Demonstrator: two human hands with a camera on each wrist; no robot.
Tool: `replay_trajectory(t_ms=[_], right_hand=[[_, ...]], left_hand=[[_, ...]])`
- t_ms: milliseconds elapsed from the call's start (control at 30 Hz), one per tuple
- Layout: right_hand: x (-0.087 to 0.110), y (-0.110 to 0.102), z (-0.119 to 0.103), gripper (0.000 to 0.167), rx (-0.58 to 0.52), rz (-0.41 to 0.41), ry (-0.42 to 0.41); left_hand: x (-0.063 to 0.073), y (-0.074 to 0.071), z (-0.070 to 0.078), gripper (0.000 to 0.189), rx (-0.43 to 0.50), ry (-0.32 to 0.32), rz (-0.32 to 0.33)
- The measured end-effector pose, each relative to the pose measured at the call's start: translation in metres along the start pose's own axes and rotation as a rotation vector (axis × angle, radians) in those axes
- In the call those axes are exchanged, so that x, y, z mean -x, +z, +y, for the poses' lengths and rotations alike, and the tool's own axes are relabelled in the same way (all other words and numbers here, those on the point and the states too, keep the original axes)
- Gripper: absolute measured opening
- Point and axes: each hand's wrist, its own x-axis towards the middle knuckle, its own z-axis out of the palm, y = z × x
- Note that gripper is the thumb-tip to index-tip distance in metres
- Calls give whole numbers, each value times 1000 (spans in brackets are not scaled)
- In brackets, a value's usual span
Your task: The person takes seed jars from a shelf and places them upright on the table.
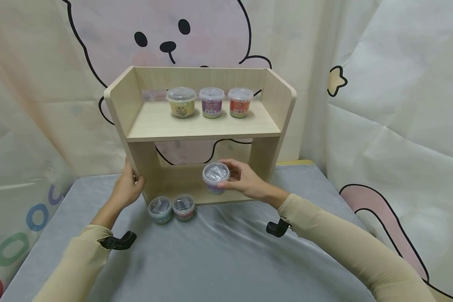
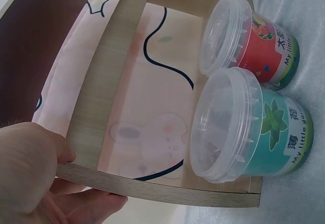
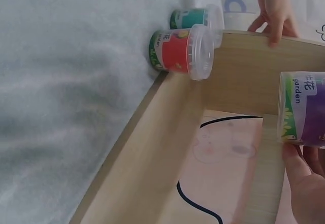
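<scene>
My right hand [image 1: 247, 180] holds a small purple-labelled plastic cup [image 1: 215, 174] with a clear lid, in front of the shelf's lower opening. The right wrist view shows fingers and thumb pinching this purple cup [image 3: 304, 109]. On the left, my left hand [image 1: 127, 188] grips the side panel of the wooden two-tier shelf [image 1: 204, 136], its thumb on the inner face and fingers outside. Two more lidded cups, one teal [image 2: 277, 132] and one red [image 2: 264, 49], stand side by side on the cloth at the shelf's lower left front.
On the upper tier stand a yellow cup [image 1: 182, 107], a purple cup [image 1: 212, 105] and an orange-red cup [image 1: 239, 105], all lidded. A grey-blue cloth [image 1: 226, 256] covers the table. Curtains [image 1: 392, 126] with cartoon prints hang behind and on both sides.
</scene>
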Motion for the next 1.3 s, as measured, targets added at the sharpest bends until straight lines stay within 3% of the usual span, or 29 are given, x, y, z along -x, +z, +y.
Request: replay_trajectory(t_ms=[433, 933, 1300], right_hand=[[1, 5, 26, 67, -33, 16, 106], [-2, 25, 69, 68, -46, 34, 159], [-6, 38, 98, 70, -51, 4, 179]], left_hand=[[2, 5, 1, 72, 10, -16, -11], [0, 4, -5, 71, -27, -12, 9], [-1, 0, -1, 74, -19, -19, 5]])
